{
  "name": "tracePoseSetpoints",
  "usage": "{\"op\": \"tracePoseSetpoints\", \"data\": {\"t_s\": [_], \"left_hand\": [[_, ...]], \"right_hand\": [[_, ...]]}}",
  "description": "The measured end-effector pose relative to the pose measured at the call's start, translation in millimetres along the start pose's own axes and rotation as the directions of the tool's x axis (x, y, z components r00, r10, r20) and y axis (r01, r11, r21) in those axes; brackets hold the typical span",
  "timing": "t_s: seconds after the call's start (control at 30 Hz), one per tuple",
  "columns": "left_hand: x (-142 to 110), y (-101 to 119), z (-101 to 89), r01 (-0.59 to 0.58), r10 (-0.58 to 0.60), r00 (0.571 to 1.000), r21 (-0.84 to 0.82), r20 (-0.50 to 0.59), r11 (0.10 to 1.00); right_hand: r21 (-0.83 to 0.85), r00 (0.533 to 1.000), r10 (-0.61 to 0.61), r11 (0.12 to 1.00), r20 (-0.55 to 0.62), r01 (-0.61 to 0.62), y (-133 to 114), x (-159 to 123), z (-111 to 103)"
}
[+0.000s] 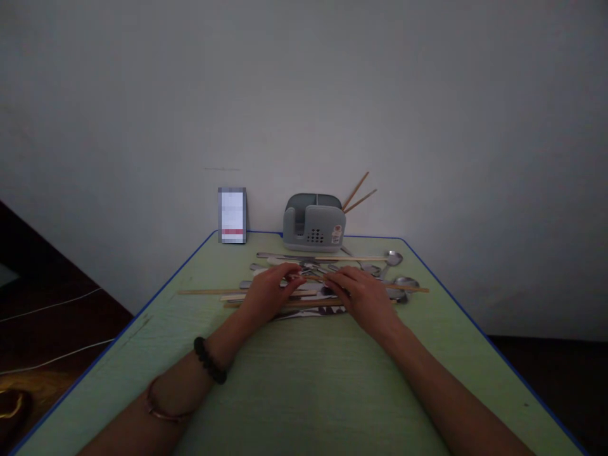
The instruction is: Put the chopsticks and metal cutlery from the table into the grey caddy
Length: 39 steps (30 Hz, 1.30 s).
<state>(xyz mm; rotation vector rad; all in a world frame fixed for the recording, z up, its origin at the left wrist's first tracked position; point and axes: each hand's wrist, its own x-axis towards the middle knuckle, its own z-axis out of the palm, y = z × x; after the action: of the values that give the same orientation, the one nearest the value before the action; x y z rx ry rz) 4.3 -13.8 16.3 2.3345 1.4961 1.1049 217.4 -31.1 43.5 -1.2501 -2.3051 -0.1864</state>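
Note:
My left hand (273, 288) and my right hand (365, 294) meet over a spread of cutlery in the middle of the table. A wooden chopstick (315, 277) spans the gap between my fingertips, and both hands are closed on it in a pinch. What looks like its other end sticks out to the right of my right hand. Under and around my hands lie more chopsticks (204, 292), a patterned knife (308, 313) near the front, and metal spoons (393, 257) with their bowls to the right. My hands cover part of the pile.
Behind the cutlery, a grey utensil holder (323, 218) with compartments stands near the wall. Two chopsticks (357, 190) lean out of its right side. An upright phone (232, 215) is at the back left. The green table (304, 380) has a blue edge.

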Motion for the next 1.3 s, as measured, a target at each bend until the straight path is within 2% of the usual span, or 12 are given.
{"op": "tracePoseSetpoints", "data": {"t_s": [0.1, 0.2, 0.37, 0.6, 0.8, 0.9, 1.03, 1.17, 1.3], "left_hand": [[0.2, 1.5, 0.5, -0.047, 0.047, 0.999, -0.009, 0.027, 0.999], [0.3, 4.9, -0.8, -0.058, 0.057, 0.997, 0.012, 0.045, 0.998], [-0.5, 12.1, -5.7, 0.023, -0.043, 0.99, 0.15, 0.133, 0.988], [2.0, 19.6, -10.6, 0.048, -0.117, 0.968, 0.295, 0.223, 0.954], [2.7, 20.1, -10.1, 0.052, -0.123, 0.965, 0.29, 0.231, 0.956], [2.1, 16.3, -6.8, 0.064, -0.103, 0.975, 0.194, 0.196, 0.979], [3.0, 10.9, -1.6, 0.137, -0.117, 0.985, -0.155, 0.128, 0.978], [6.1, 9.4, -1.6, 0.258, -0.214, 0.966, -0.483, 0.146, 0.837], [9.4, 11.1, -6.5, 0.335, -0.289, 0.941, -0.619, 0.178, 0.71]], "right_hand": [[-0.014, 0.998, -0.006, 1.0, -0.067, 0.005, 1.0, -0.4, 1.2], [-0.013, 0.996, -0.024, 1.0, -0.083, 0.023, 1.6, -0.6, 3.1], [-0.006, 0.995, -0.055, 0.998, -0.077, 0.055, -2.7, -0.5, 6.8], [0.027, 0.992, -0.097, 0.995, -0.076, 0.1, -8.2, -0.9, 9.6], [0.015, 0.991, -0.108, 0.994, -0.084, 0.11, -9.6, -1.9, 10.1], [0.016, 0.989, -0.103, 0.994, -0.102, 0.105, -7.6, -2.1, 9.6], [0.018, 0.983, -0.075, 0.997, -0.166, 0.079, -0.1, -1.2, 8.5], [0.036, 0.974, -0.057, 0.997, -0.217, 0.067, 3.2, -0.2, 6.9], [0.073, 0.987, -0.012, 0.997, -0.159, 0.024, -1.0, -1.8, 4.3]]}}
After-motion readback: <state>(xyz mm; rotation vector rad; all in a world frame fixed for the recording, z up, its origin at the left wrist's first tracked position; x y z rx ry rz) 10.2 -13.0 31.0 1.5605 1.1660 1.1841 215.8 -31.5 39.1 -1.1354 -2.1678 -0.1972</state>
